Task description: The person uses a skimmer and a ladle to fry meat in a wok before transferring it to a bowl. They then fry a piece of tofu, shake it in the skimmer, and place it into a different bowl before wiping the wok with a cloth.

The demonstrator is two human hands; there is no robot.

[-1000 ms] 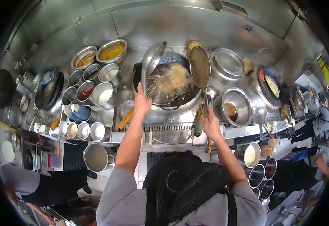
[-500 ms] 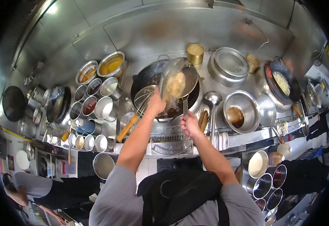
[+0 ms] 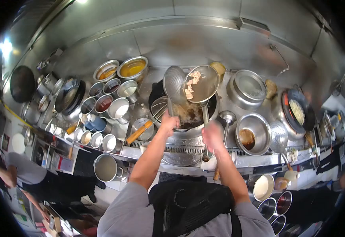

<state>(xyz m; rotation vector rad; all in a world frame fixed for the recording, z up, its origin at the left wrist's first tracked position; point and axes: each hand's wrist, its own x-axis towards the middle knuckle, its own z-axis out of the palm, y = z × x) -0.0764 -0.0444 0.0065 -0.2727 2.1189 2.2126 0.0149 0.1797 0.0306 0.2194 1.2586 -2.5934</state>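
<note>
My left hand (image 3: 170,122) is closed around the handle of a perforated skimmer (image 3: 175,83), raised over the back of a wok (image 3: 212,112). My right hand (image 3: 213,135), blurred by motion, grips the long handle of a fine-mesh strainer (image 3: 207,87). Several pale cooked pieces of food (image 3: 191,85) lie along the strainer's left side. Skimmer and strainer are side by side. Below them, dark bubbling liquid (image 3: 188,114) shows in the wok. Left of my left hand, a wire skimmer with a wooden handle (image 3: 139,132) leans at the wok's edge.
Metal cups of sauces (image 3: 104,102) and two bowls of yellow liquid (image 3: 133,68) stand at left. To the right are a ladle (image 3: 227,116), a steel bowl with brown liquid (image 3: 255,122) and a lidded pot (image 3: 246,89). A co-worker (image 3: 30,170) stands at far left.
The skimmer and strainer have parted from their overlapped position. The frothy pale mass between them is gone; separate pieces now show in the strainer. The whole view has shifted slightly.
</note>
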